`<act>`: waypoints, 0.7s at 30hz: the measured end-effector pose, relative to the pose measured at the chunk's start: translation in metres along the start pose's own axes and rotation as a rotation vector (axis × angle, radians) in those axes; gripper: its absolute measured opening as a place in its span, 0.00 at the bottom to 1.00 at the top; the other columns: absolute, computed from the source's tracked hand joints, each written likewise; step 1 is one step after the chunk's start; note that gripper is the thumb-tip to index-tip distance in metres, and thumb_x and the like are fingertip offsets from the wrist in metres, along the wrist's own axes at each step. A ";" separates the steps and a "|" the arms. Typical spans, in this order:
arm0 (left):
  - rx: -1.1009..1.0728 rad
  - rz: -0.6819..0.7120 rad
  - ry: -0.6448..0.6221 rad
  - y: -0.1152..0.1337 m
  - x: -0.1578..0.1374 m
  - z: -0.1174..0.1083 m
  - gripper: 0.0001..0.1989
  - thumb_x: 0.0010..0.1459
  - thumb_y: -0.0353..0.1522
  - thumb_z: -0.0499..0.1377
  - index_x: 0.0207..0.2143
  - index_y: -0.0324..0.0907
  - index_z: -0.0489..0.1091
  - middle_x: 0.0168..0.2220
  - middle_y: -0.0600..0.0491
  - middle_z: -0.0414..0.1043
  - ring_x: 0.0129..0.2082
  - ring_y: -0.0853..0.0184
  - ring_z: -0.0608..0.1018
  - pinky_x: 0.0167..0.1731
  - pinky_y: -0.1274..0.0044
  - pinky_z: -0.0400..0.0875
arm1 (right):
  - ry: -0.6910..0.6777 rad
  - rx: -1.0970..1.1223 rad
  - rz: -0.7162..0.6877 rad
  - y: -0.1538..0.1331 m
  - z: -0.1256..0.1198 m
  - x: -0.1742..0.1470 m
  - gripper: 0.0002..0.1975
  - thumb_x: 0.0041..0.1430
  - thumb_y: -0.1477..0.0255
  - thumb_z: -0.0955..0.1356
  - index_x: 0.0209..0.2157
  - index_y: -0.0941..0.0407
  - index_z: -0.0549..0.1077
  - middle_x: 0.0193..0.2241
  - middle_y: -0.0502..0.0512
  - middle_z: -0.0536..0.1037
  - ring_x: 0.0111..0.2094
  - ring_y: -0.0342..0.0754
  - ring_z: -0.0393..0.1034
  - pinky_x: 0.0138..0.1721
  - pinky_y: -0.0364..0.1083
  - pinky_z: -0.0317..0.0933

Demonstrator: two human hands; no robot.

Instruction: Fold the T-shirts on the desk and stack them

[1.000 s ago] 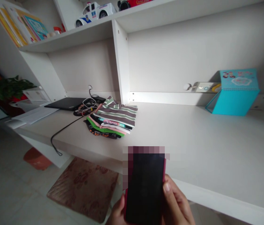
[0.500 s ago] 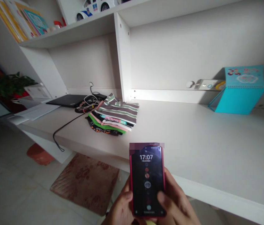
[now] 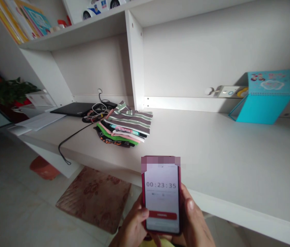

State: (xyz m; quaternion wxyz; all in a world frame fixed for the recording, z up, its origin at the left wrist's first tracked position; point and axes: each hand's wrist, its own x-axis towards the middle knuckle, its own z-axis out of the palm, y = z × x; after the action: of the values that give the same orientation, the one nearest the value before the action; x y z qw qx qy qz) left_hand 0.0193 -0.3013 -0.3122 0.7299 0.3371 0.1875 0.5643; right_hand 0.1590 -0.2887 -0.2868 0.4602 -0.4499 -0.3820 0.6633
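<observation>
A smartphone (image 3: 161, 202) in a dark red case stands upright in front of me, its lit white screen showing 00:23:35 above a red bar. My left hand (image 3: 134, 221) is closed around its left side, the thumb lying at the lower left edge. On the opposite side my right hand (image 3: 195, 218) grips the case, with the thumb raised beside the screen. Most of the other fingers are hidden behind the phone. Beyond it on the desk lies a stack of folded clothes (image 3: 131, 121), a striped one on top.
On the white desk (image 3: 212, 154) are a black laptop (image 3: 74, 109), tangled cables (image 3: 97, 111), papers (image 3: 40, 121) and a turquoise desk calendar (image 3: 263, 108). A shelf above carries books (image 3: 26, 20) and a toy police car (image 3: 102, 7). Below sit a floor mat (image 3: 96, 199) and a reddish bin (image 3: 43, 168).
The phone's screen has gone from a dark lock screen reading 17:07 to a white timer page. My right thumb has lifted off the screen to its right side.
</observation>
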 end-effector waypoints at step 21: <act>0.010 -0.019 -0.026 0.003 -0.001 0.004 0.26 0.56 0.39 0.53 0.57 0.45 0.54 0.45 0.45 0.69 0.38 0.58 0.75 0.24 0.76 0.70 | -0.065 -0.058 -0.015 0.007 -0.008 0.000 0.35 0.52 0.45 0.57 0.57 0.48 0.58 0.54 0.55 0.66 0.51 0.58 0.63 0.34 0.49 0.69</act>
State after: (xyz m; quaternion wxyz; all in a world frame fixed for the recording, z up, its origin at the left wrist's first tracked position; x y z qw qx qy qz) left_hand 0.0194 -0.3025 -0.3078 0.7360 0.3463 0.1837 0.5519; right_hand 0.1651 -0.2900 -0.2962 0.4394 -0.4384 -0.4192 0.6625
